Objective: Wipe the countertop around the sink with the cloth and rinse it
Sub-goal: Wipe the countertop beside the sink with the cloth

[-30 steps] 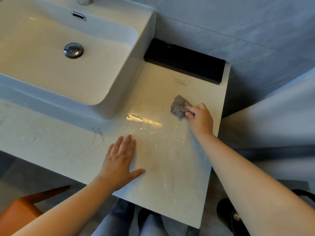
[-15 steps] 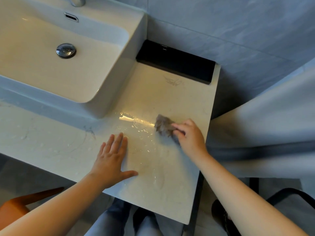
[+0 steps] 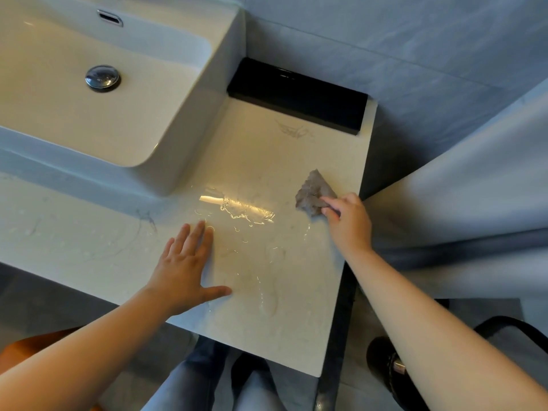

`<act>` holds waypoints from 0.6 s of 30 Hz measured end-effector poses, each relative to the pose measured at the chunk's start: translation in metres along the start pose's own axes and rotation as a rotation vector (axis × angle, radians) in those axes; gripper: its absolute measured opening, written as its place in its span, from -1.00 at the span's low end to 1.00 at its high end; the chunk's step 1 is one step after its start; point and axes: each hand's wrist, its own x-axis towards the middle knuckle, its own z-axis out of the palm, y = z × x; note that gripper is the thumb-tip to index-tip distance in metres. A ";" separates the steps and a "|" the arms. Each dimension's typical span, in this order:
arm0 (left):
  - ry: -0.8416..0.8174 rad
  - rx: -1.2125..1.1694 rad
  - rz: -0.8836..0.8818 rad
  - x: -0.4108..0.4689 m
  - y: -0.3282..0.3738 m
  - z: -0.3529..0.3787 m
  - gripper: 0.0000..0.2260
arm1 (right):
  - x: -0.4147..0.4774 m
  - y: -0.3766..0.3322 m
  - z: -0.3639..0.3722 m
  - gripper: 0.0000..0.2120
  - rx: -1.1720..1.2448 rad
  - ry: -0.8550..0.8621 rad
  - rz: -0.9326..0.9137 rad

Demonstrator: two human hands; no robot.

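Note:
A small crumpled grey cloth lies on the pale marble countertop, close to its right edge. My right hand pinches the cloth's near corner and holds it against the surface. My left hand rests flat on the countertop with its fingers spread, just left of a patch of water drops. The white rectangular sink with a chrome drain plug sits at the upper left, and only the base of its tap shows at the top edge.
A black box stands against the grey tiled wall at the back of the countertop. The countertop ends just right of the cloth. Below are my legs, an orange stool at the lower left and a dark bin at the lower right.
My right hand slid the cloth toward me and left over the wet patch, then back out to the right edge of the countertop. My left hand stayed flat in place.

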 end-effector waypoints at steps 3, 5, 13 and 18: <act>-0.001 0.007 -0.002 -0.001 0.001 -0.001 0.11 | -0.034 -0.005 0.009 -0.72 0.028 -0.022 -0.051; -0.003 0.012 -0.004 -0.001 0.002 -0.002 0.11 | -0.055 -0.008 0.014 -0.72 0.061 -0.036 -0.078; -0.013 -0.016 -0.023 0.000 0.004 -0.008 0.20 | -0.065 -0.018 -0.007 -0.74 0.387 -0.318 0.109; 0.002 -0.026 -0.035 -0.001 0.007 -0.007 0.12 | -0.031 -0.008 -0.039 -0.79 0.379 -0.255 0.152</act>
